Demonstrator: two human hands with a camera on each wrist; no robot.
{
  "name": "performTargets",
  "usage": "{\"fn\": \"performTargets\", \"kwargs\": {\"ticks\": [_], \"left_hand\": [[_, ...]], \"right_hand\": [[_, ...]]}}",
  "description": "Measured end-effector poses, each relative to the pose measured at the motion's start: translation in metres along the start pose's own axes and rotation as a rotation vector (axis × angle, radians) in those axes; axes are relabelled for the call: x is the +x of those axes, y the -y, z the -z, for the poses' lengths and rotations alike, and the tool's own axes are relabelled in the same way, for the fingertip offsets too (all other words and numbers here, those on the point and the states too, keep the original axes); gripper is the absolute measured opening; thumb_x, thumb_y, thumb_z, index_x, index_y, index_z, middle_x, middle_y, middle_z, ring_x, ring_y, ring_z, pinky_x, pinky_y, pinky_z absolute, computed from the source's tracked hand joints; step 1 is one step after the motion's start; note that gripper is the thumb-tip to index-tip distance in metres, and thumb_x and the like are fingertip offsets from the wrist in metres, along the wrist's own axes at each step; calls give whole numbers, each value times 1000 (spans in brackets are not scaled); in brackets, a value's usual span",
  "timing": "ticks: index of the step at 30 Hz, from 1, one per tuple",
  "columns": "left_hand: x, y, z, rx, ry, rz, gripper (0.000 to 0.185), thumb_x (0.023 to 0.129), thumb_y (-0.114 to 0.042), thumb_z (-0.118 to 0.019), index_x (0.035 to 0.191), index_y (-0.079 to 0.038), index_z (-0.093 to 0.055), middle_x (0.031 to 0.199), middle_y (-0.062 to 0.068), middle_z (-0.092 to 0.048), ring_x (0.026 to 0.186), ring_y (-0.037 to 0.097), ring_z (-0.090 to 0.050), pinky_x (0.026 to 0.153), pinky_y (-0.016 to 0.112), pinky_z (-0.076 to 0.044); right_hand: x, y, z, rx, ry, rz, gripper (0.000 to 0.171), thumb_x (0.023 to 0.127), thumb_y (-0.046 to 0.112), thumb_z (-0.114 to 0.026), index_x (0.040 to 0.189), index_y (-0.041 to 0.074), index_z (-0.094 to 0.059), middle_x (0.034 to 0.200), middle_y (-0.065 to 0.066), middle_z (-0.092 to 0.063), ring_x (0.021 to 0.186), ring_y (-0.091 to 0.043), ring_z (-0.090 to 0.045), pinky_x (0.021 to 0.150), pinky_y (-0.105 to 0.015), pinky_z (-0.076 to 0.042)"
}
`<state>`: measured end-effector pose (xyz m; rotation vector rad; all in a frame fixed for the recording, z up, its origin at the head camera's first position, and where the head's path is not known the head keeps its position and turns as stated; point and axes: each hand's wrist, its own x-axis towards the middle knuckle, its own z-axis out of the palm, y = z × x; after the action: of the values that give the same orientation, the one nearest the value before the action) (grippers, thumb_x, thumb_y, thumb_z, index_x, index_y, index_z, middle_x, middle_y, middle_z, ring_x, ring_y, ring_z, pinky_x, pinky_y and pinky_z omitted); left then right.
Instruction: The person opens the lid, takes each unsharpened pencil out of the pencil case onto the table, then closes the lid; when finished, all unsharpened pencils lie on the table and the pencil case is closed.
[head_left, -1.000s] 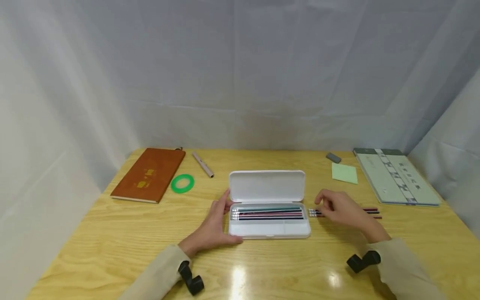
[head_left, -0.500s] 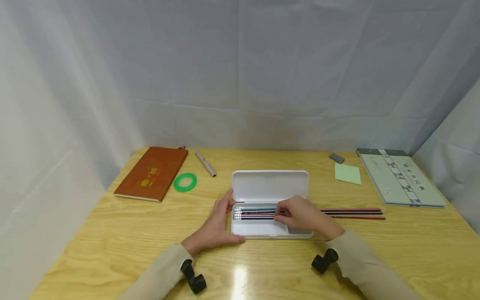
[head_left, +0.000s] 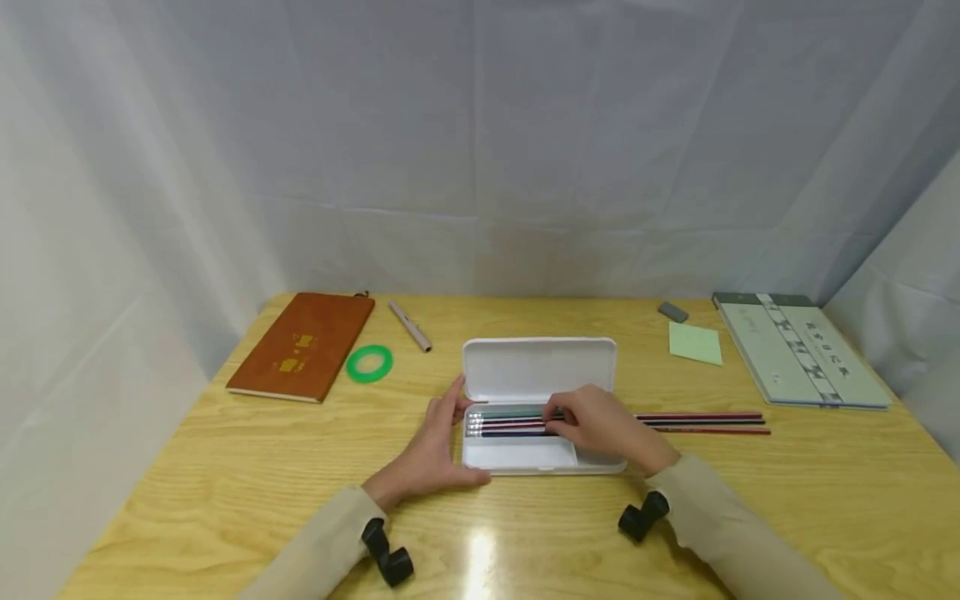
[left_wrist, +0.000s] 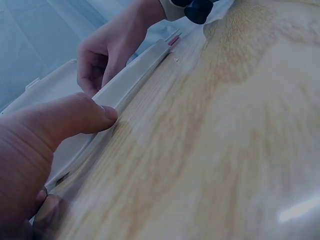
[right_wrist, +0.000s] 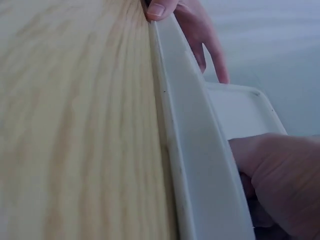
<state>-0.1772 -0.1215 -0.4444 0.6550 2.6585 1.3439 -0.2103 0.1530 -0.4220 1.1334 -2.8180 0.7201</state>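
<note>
From the head view, our left hand [head_left: 431, 450] steadies the left end of the open white pencil case [head_left: 517, 454] at mid-desk, fingers straight, thumb on its front edge. Our right hand [head_left: 600, 425] curls its fingers over the pencils in the case [head_left: 510, 425]; whether it pinches one, we cannot tell. Three loose pencils [head_left: 705, 422] lie just right of the case and could roll if nudged.

The left wrist view shows the thumb [left_wrist: 85, 115] pressed against the case wall [left_wrist: 130, 80]; the case may skid on the glossy desk [left_wrist: 225, 140].

In the right wrist view the wall [right_wrist: 195, 165] hides the fingertips and the pencils.
</note>
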Motion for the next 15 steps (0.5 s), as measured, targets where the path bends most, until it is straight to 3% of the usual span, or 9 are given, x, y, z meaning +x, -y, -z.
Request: {"fn": "performTargets", "kwargs": {"ticks": [7, 11, 15], "left_hand": [[0, 0, 1, -8, 9, 9, 131, 58, -25, -90, 156, -18, -3, 131, -1, -45, 123, 16, -38, 110, 42, -35], [0, 1, 1, -11, 2, -6, 131, 58, -24, -90, 156, -20, -3, 131, -1, -46, 124, 17, -39, 110, 43, -35], [1, 3, -1, -15, -3, -15, 131, 58, -25, -91, 156, -23, -3, 132, -2, -46, 123, 17, -40, 109, 43, -36]], "right_hand": [[5, 9, 1, -158, 9, -63, 13, 85, 21, -73, 96, 14, -72, 69, 9, -62, 58, -2, -47, 55, -20, -40], [7, 15, 2, -285, 29, -37, 11, 86, 22, -72, 93, 14, -72, 76, 3, -70, 65, -10, -61, 60, -27, -50], [8, 15, 4, -332, 55, -1, 11, 87, 21, -71, 92, 12, -69, 76, 1, -69, 67, -12, -63, 61, -29, -51]]}}
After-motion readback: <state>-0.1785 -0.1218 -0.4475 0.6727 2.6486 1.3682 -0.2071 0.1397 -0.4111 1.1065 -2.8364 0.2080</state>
